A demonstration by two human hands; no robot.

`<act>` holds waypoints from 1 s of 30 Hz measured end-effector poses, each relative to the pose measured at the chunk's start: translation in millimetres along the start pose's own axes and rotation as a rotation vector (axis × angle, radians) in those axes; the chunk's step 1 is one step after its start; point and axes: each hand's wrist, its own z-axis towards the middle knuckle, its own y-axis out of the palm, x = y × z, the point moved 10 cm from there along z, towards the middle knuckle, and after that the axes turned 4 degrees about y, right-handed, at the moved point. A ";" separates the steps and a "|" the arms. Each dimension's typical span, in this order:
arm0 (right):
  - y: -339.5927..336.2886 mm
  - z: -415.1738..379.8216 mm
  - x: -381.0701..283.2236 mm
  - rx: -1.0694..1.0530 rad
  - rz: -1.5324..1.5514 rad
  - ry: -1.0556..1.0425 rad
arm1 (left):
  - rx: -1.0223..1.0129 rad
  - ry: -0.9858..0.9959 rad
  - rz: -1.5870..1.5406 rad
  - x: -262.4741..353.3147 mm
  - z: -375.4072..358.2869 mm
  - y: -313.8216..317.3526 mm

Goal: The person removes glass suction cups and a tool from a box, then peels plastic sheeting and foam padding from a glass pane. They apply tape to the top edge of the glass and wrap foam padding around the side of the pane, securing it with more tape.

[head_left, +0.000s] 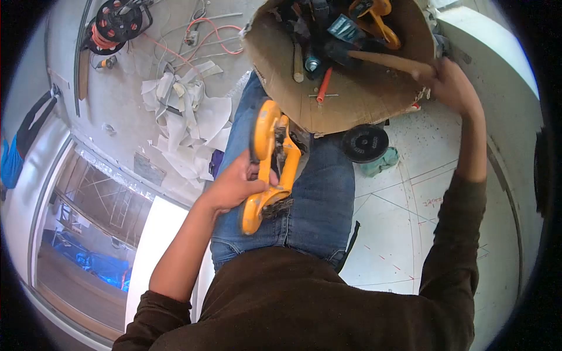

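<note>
My left hand [233,188] is wrapped around the handle of a yellow double-cup suction lifter [288,167], held over my lap. Its two round cups face left. At the right rim of a cardboard box [345,114], my right hand [456,90] grips the end of a wooden-handled hammer [389,60]; the hammer's dark head lies among the tools in the box. Also in the box are a red-handled tool [324,86], a teal-ended can or bottle [312,63] and another orange-yellow suction lifter [383,26].
A black round disc [365,143] and a green cloth [380,164] lie on the white marked surface right of my legs [322,193]. Torn white scraps [187,111], cables and a cable reel [119,23] are on the floor at left. A pale curved wall stands at right.
</note>
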 end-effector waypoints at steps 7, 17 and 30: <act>-23.5 -77.9 57.7 0.120 -0.001 0.287 | 0.022 0.027 -0.217 27.4 -54.0 -26.5; 3.3 -83.5 76.0 0.241 -0.037 0.382 | 0.054 0.062 -0.371 15.5 -61.7 -24.6; 186.8 -123.7 -19.8 0.370 0.777 0.509 | 0.119 0.101 -0.380 17.8 -63.7 -13.9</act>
